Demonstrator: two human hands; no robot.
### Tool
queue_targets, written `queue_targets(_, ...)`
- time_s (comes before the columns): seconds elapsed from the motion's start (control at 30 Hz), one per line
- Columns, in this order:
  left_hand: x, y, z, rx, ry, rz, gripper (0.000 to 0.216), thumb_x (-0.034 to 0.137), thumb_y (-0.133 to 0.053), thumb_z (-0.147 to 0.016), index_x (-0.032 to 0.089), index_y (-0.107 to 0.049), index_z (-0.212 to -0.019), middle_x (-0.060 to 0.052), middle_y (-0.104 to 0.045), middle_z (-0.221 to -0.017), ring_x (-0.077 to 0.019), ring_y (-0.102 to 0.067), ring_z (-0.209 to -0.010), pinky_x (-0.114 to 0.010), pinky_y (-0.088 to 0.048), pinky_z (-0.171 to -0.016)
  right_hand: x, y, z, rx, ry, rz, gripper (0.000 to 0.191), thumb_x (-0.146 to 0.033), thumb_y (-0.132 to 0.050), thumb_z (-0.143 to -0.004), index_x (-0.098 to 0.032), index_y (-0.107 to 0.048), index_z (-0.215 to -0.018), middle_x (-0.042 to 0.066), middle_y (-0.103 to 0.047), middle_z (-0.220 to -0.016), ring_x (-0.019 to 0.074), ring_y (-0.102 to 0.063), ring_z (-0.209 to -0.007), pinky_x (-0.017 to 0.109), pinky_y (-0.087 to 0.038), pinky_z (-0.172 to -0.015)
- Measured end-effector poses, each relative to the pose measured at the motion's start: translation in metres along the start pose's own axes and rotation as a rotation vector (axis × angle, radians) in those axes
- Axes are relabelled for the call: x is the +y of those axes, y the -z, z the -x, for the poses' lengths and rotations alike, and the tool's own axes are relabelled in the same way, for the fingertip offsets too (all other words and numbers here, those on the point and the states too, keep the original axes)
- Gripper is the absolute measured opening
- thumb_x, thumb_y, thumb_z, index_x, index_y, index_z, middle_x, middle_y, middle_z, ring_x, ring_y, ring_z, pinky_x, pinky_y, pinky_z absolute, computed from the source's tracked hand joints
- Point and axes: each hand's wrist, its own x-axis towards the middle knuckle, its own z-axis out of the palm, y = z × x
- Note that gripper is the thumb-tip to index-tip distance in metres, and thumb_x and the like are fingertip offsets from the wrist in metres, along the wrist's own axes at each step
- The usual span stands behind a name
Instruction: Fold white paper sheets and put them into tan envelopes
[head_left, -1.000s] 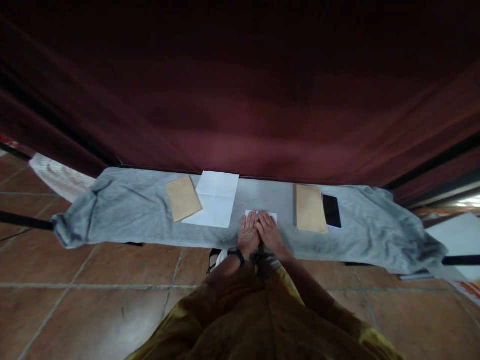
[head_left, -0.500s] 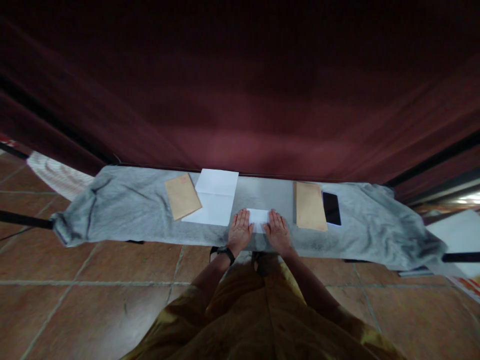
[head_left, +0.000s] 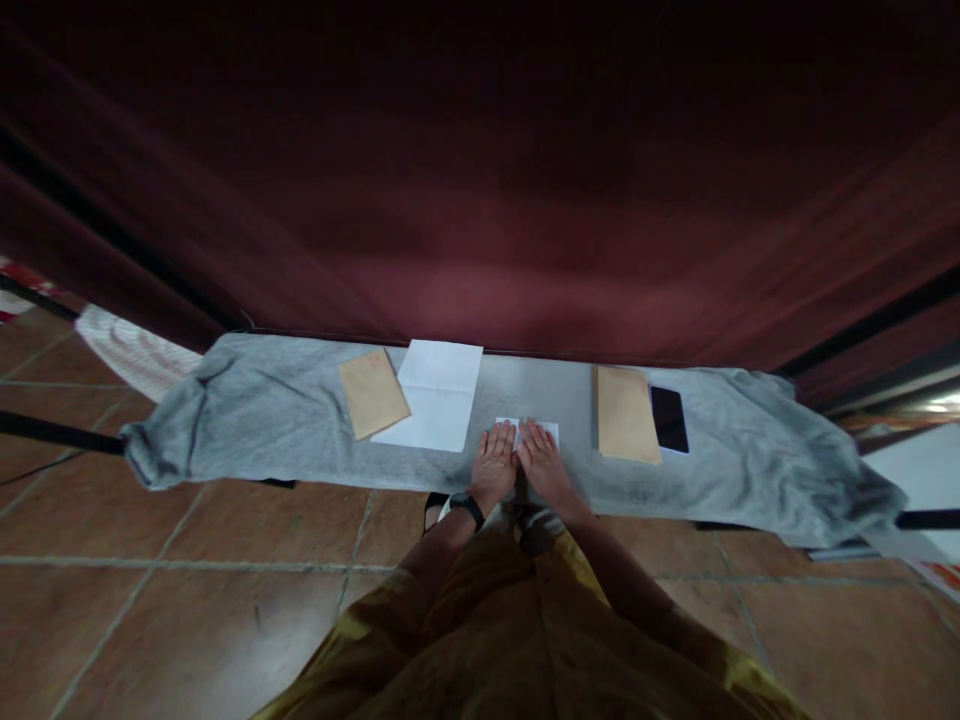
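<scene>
Both my hands lie flat on a small folded sheet of white paper (head_left: 553,431) near the front edge of the cloth-covered table. My left hand (head_left: 494,466), with a dark watch on its wrist, covers the paper's left part, fingers stretched out. My right hand (head_left: 541,464) presses beside it, its fingertips almost touching the left ones. Most of the paper is hidden beneath the hands. Left of them a larger white sheet (head_left: 442,405) with a crease across it lies flat, partly under a brown envelope (head_left: 373,395).
A stack of brown envelopes (head_left: 628,413) lies to the right, with a dark-screened phone (head_left: 670,420) against it. The grey cloth (head_left: 277,420) is rumpled at both ends of the narrow table. Behind it hangs a dark red curtain (head_left: 495,290); tiled floor (head_left: 247,620) shows in front.
My hands have slid towards each other, from the two sides of the folded paper to its middle. They stay flat. The view has shifted slightly.
</scene>
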Motion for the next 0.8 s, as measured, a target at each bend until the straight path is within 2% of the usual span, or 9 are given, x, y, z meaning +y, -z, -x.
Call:
queue_targets(0.1, -0.010, 0.005, 0.001, -0.018, -0.024, -0.001, 0.057, 0.026, -0.035, -0.100, 0.009, -0.038, -0.155, -0.014, -0.038, -0.161, -0.0263, -0.026, -0.154, -0.050, -0.020, -0.126, -0.008, -0.004, -0.003, 0.003, -0.020, -0.004, 0.050, -0.027, -0.037, -0.103, -0.017, -0.045, -0.152, 0.014, -0.042, -0.159, 0.0284, -0.037, -0.148, 0.052, -0.030, -0.120)
queue_targets(0.2, -0.046, 0.023, 0.005, 0.047, 0.041, -0.014, 0.055, 0.031, -0.038, -0.101, 0.017, -0.040, -0.154, -0.010, -0.041, -0.160, -0.0260, -0.026, -0.154, -0.051, -0.020, -0.126, -0.007, -0.009, -0.002, 0.039, -0.038, -0.007, 0.051, -0.033, -0.039, -0.104, -0.016, -0.045, -0.152, 0.015, -0.042, -0.159, 0.0299, -0.040, -0.146, 0.053, -0.031, -0.118)
queue_targets(0.27, -0.084, 0.041, 0.011, 0.114, 0.209, -0.051, 0.056, 0.029, -0.037, -0.101, 0.021, -0.037, -0.156, -0.010, -0.039, -0.162, -0.0263, -0.025, -0.154, -0.052, -0.023, -0.125, -0.005, -0.012, -0.001, 0.055, -0.029, -0.003, 0.051, -0.034, -0.039, -0.105, -0.016, -0.045, -0.151, 0.015, -0.043, -0.159, 0.0301, -0.041, -0.146, 0.053, -0.031, -0.119)
queue_targets(0.37, -0.146, 0.066, 0.022, 0.159, 0.485, -0.103, 0.054, 0.026, -0.035, -0.101, 0.015, -0.038, -0.154, -0.017, -0.040, -0.160, -0.0297, -0.029, -0.152, -0.053, -0.030, -0.120, -0.005, -0.014, -0.001, 0.065, -0.025, 0.003, 0.051, -0.035, -0.039, -0.105, -0.015, -0.045, -0.151, 0.016, -0.043, -0.158, 0.0304, -0.040, -0.146, 0.052, -0.029, -0.119)
queue_targets(0.43, -0.181, 0.077, 0.030, 0.161, 0.643, -0.133, 0.055, 0.031, -0.036, -0.102, 0.011, -0.037, -0.153, -0.020, -0.038, -0.160, -0.0333, -0.029, -0.152, -0.053, -0.033, -0.116, -0.005, -0.014, -0.001, 0.068, -0.024, 0.001, 0.051, -0.035, -0.038, -0.105, -0.015, -0.044, -0.152, 0.016, -0.043, -0.159, 0.0302, -0.040, -0.146, 0.052, -0.029, -0.119)
queue_targets(0.5, -0.203, 0.082, 0.037, 0.101, 0.664, -0.152, 0.055, 0.038, -0.040, -0.102, 0.012, -0.041, -0.150, -0.021, -0.039, -0.159, -0.0348, -0.031, -0.150, -0.053, -0.034, -0.114, -0.006, -0.014, -0.001, 0.073, -0.027, -0.003, 0.051, -0.034, -0.038, -0.105, -0.015, -0.044, -0.152, 0.015, -0.043, -0.158, 0.0298, -0.040, -0.146, 0.052, -0.030, -0.119)
queue_targets(0.57, -0.213, 0.084, 0.042, 0.030, 0.614, -0.169, 0.050, 0.041, -0.042, -0.102, 0.016, -0.047, -0.145, -0.019, -0.044, -0.156, -0.0323, -0.036, -0.147, -0.050, -0.035, -0.113, -0.007, -0.014, -0.001, 0.082, -0.032, -0.002, 0.051, -0.034, -0.037, -0.105, -0.015, -0.045, -0.152, 0.015, -0.044, -0.158, 0.0295, -0.040, -0.145, 0.052, -0.030, -0.119)
queue_targets(0.67, -0.213, 0.086, 0.046, -0.045, 0.535, -0.193, 0.039, 0.038, -0.040, -0.103, 0.020, -0.055, -0.134, -0.016, -0.054, -0.146, -0.0288, -0.046, -0.138, -0.043, -0.040, -0.108, -0.007, -0.013, -0.001, 0.097, -0.031, 0.004, 0.051, -0.034, -0.036, -0.105, -0.015, -0.046, -0.151, 0.015, -0.045, -0.157, 0.0294, -0.041, -0.145, 0.051, -0.030, -0.119)
queue_targets(0.8, -0.209, 0.094, 0.047, -0.035, 0.481, -0.164, 0.035, 0.034, -0.033, -0.105, 0.021, -0.060, -0.122, -0.012, -0.063, -0.128, -0.0254, -0.056, -0.124, -0.036, -0.044, -0.101, -0.007, -0.014, 0.000, 0.113, -0.021, -0.001, 0.050, -0.034, -0.036, -0.105, -0.016, -0.046, -0.150, 0.015, -0.046, -0.156, 0.0292, -0.042, -0.144, 0.051, -0.030, -0.118)
